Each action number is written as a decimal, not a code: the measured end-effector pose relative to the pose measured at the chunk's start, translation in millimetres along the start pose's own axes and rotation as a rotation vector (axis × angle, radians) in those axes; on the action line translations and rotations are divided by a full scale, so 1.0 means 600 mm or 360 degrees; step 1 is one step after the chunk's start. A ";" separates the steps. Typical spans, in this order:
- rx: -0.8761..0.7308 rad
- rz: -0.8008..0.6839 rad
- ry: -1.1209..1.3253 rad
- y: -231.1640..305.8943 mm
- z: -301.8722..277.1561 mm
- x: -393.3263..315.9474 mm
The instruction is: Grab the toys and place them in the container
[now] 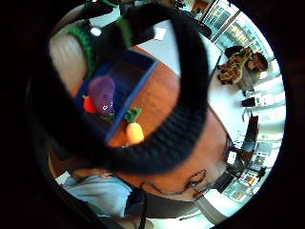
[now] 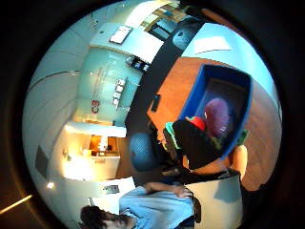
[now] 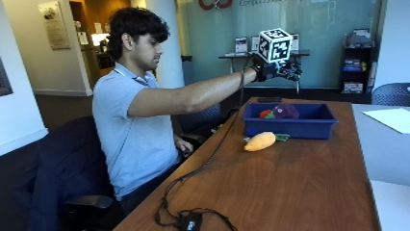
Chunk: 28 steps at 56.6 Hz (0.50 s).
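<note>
The blue bin sits on the wooden table. Inside it lie a purple plush and a red one. An orange carrot with a green top lies on the table just beside the bin. The right hand hangs above the bin; whether its fingers are spread or curled cannot be told.

Palm views above container; side camera

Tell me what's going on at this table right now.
A seated person is clearing plush toys into a blue bin. Their gloved right hand is raised in the air above the bin, holding nothing that shows. A purple toy and a red toy are already inside. An orange carrot lies on the table beside the bin.
</note>
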<state>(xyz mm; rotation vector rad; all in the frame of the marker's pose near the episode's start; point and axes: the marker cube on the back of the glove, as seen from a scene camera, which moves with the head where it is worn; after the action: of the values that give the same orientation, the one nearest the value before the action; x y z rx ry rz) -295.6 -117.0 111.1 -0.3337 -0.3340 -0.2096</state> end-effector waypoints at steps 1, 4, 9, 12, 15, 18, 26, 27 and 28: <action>-0.0011 -0.0003 0.0022 0.006 0.004 0.006; -0.0050 -0.0002 0.0072 0.024 0.018 0.022; -0.0184 0.0021 0.0132 0.061 0.055 0.053; -0.0281 0.0062 0.0151 0.086 0.082 0.077; -0.0386 0.0122 0.0184 0.109 0.113 0.100; -0.0464 0.0185 0.0229 0.127 0.141 0.119; -0.0585 0.0343 0.0306 0.160 0.210 0.157; -0.0592 0.0357 0.0304 0.163 0.218 0.162; -0.0600 0.0369 0.0305 0.167 0.227 0.167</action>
<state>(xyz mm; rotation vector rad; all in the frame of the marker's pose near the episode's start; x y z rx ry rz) -216.6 8.8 239.2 -0.7153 -0.0623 -0.0737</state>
